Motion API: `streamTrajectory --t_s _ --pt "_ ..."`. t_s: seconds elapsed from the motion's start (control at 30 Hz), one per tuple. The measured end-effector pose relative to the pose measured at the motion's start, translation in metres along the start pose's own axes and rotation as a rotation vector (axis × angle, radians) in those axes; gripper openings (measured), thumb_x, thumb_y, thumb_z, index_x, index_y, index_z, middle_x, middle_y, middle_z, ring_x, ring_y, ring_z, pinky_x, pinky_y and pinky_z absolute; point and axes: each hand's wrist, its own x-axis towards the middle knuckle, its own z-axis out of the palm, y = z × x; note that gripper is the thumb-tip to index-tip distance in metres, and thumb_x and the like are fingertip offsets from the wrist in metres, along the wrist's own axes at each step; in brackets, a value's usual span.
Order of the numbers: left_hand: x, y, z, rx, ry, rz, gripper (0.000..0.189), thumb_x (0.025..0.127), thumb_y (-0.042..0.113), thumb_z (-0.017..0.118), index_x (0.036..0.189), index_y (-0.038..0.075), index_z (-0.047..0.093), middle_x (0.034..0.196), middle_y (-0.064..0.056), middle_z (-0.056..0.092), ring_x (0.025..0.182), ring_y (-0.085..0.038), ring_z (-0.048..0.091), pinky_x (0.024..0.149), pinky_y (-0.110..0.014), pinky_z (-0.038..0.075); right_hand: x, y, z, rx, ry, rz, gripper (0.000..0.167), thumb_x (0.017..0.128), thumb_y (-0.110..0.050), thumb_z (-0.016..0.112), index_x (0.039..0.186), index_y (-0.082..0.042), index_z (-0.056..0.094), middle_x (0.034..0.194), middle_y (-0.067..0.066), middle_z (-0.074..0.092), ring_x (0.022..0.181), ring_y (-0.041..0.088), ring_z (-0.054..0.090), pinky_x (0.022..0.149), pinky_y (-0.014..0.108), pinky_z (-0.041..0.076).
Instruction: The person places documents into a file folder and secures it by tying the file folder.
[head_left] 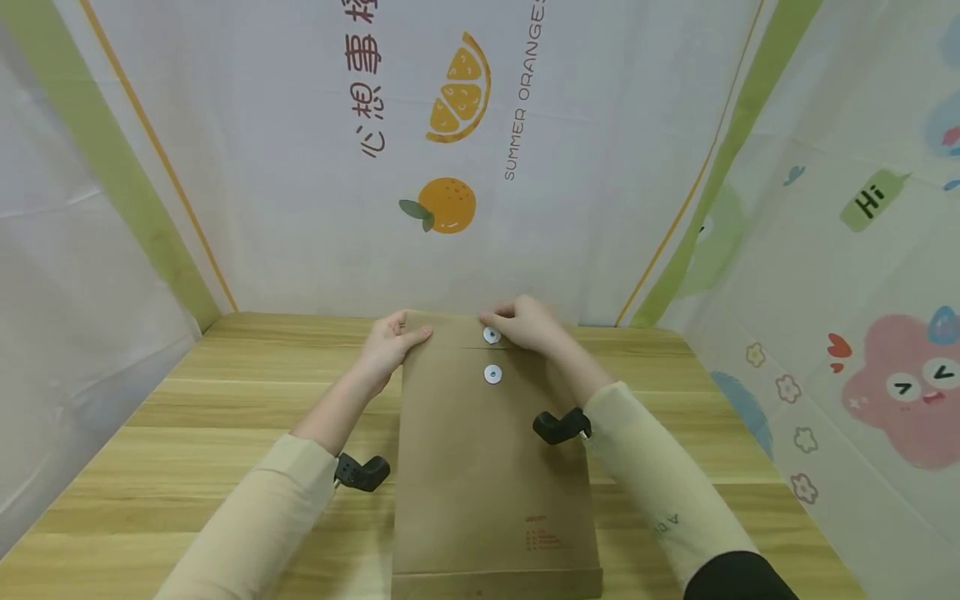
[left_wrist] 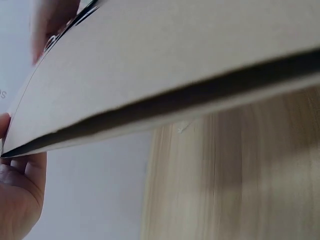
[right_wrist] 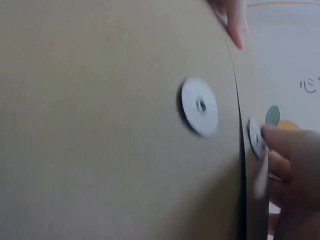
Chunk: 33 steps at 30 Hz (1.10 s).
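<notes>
A brown kraft paper document envelope [head_left: 472,467] extends from the table's far edge toward me, its flap [head_left: 450,331] folded over at the top. One white round button [head_left: 491,335] sits on the flap, another white disc [head_left: 492,374] on the body just below. At the top left corner, my left hand [head_left: 382,350] grips the envelope with the thumb in front and fingers behind. My right hand [head_left: 531,323] pinches the flap's top edge beside the upper button; its thumb [right_wrist: 282,140] touches near that button. A dark gap shows along the envelope's side [left_wrist: 200,95] in the left wrist view.
The envelope is over a wood-grain table [head_left: 285,400]. Behind it hangs a white curtain [head_left: 300,233] printed with oranges, and another printed curtain [head_left: 817,275] stands at the right. Black wrist cameras [head_left: 363,473] project from both sleeves.
</notes>
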Motion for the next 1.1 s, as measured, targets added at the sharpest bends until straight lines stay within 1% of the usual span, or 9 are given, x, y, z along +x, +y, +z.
streamTrajectory --t_s 0.13,0.27,0.37,0.5,0.6,0.67,0.77,0.9,1.1 --pt "0.001 0.002 0.004 -0.002 -0.003 0.009 0.027 0.097 0.008 0.054 0.121 -0.005 0.050 0.079 0.001 0.069 0.065 -0.011 0.065 0.062 -0.024 0.054 -0.001 -0.005 0.004 0.201 0.091 -0.037 0.027 0.096 -0.029 0.060 0.106 -0.008 0.074 0.102 0.006 0.070 0.097 0.022 0.062 0.085 0.037 0.050" --pt "0.001 0.004 0.004 0.001 0.005 0.004 0.024 0.098 0.008 0.054 0.117 -0.004 0.051 0.074 0.000 0.068 0.063 -0.011 0.064 0.062 -0.024 0.054 -0.008 -0.008 0.007 0.378 0.182 -0.090 0.022 0.095 -0.023 0.061 0.100 -0.006 0.074 0.096 0.004 0.071 0.096 0.018 0.063 0.085 0.036 0.050" --pt "0.001 0.003 0.002 0.001 0.021 -0.009 0.021 0.098 0.009 0.053 0.116 -0.003 0.051 0.073 0.000 0.067 0.064 -0.011 0.064 0.063 -0.023 0.054 -0.019 -0.010 0.010 0.448 0.193 -0.147 0.021 0.095 -0.023 0.060 0.097 -0.006 0.073 0.097 0.003 0.072 0.101 0.015 0.062 0.087 0.034 0.050" --pt "0.000 0.001 -0.002 0.002 0.052 -0.020 0.020 0.098 0.009 0.053 0.112 -0.004 0.052 0.075 0.002 0.066 0.064 -0.010 0.064 0.063 -0.022 0.054 -0.039 -0.014 0.014 0.520 0.166 -0.226 0.021 0.095 -0.020 0.060 0.094 -0.003 0.072 0.094 0.007 0.072 0.096 0.020 0.064 0.083 0.034 0.051" --pt "0.001 0.001 -0.004 0.001 0.071 -0.015 0.017 0.098 0.009 0.054 0.109 -0.004 0.052 0.073 0.002 0.065 0.063 -0.009 0.063 0.061 -0.022 0.054 -0.055 -0.014 0.017 0.517 0.156 -0.313 0.019 0.095 -0.015 0.061 0.092 0.000 0.072 0.091 0.009 0.072 0.100 0.027 0.063 0.094 0.037 0.046" --pt "0.001 0.001 -0.005 0.002 0.076 -0.009 0.017 0.098 0.009 0.054 0.107 -0.005 0.052 0.072 0.002 0.065 0.061 -0.009 0.063 0.060 -0.021 0.053 -0.066 -0.012 0.021 0.479 0.158 -0.395 0.014 0.093 -0.008 0.062 0.091 0.001 0.072 0.089 0.010 0.072 0.108 0.033 0.061 0.105 0.043 0.036" --pt "0.002 0.001 -0.007 -0.001 0.082 -0.011 0.018 0.098 0.010 0.054 0.110 -0.004 0.052 0.072 0.003 0.066 0.062 -0.009 0.063 0.062 -0.021 0.053 -0.082 -0.007 0.027 0.422 0.153 -0.528 0.010 0.089 0.003 0.063 0.090 0.004 0.072 0.087 0.013 0.072 0.108 0.037 0.060 0.112 0.049 0.023" --pt "0.002 0.001 -0.009 0.010 0.096 -0.025 0.023 0.098 0.011 0.054 0.114 -0.004 0.052 0.075 0.003 0.066 0.063 -0.009 0.064 0.065 -0.022 0.054 -0.102 0.005 0.036 0.403 0.083 -0.633 0.011 0.087 0.007 0.063 0.091 0.003 0.072 0.090 0.011 0.072 0.102 0.030 0.065 0.111 0.051 0.025" --pt "0.001 -0.001 -0.016 0.025 0.128 -0.036 0.024 0.098 0.012 0.055 0.114 -0.004 0.052 0.074 0.004 0.066 0.064 -0.009 0.064 0.065 -0.021 0.053 -0.128 0.026 0.055 0.420 -0.110 -0.711 0.011 0.090 0.002 0.062 0.095 0.000 0.072 0.095 0.008 0.072 0.097 0.021 0.067 0.109 0.049 0.029"
